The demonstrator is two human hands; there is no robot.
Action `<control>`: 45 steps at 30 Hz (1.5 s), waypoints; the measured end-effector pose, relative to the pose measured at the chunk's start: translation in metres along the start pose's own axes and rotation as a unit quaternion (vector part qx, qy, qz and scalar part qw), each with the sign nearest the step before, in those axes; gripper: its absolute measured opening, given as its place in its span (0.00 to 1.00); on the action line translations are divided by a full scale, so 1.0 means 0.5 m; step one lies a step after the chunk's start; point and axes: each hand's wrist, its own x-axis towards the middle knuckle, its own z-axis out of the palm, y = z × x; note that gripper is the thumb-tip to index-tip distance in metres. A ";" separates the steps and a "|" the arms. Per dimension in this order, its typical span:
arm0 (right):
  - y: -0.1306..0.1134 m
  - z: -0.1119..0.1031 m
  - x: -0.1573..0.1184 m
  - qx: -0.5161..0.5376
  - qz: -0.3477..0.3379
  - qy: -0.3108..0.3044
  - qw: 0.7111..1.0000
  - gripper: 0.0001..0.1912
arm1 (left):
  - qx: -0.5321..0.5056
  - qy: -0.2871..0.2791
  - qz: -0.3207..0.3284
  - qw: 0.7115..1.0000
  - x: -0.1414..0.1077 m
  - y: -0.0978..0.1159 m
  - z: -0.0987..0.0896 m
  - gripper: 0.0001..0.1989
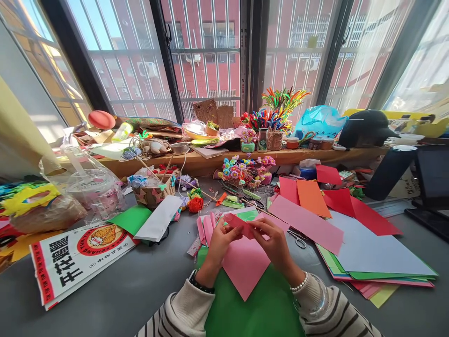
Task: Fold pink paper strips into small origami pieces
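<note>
Both hands hold a small folded pink paper (247,230) between them, above the middle of the desk. My left hand (224,241) pinches its left part, with thumb and fingers pressed together. On its right part, my right hand (271,238) has its fingertips closed. Beneath the hands lies a larger pink sheet (245,271), one corner pointing toward me, on a green sheet (256,309). Folded pink strips (207,227) lie just left of the hands. A pair of scissors (298,239) rests right of my right hand.
Stacked coloured paper (382,248) and a dark bottle (391,173) are at the right. A printed paper bag (80,262), a white sheet (157,217) and a plastic-wrapped cup (94,187) stand or lie left. Craft flowers (242,171) sit behind, below a crowded window ledge (203,163).
</note>
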 end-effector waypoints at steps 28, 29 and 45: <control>0.015 0.002 -0.007 -0.077 -0.084 -0.018 0.993 0.15 | -0.017 0.039 0.015 0.999 -0.003 0.005 0.003 0.21; 0.015 0.002 -0.007 -0.080 -0.084 -0.019 0.993 0.15 | -0.016 0.038 0.016 0.999 -0.004 0.005 0.002 0.21; 0.004 0.003 -0.005 -0.027 -0.048 -0.044 0.997 0.13 | -0.023 0.039 0.010 0.999 -0.006 0.008 0.003 0.21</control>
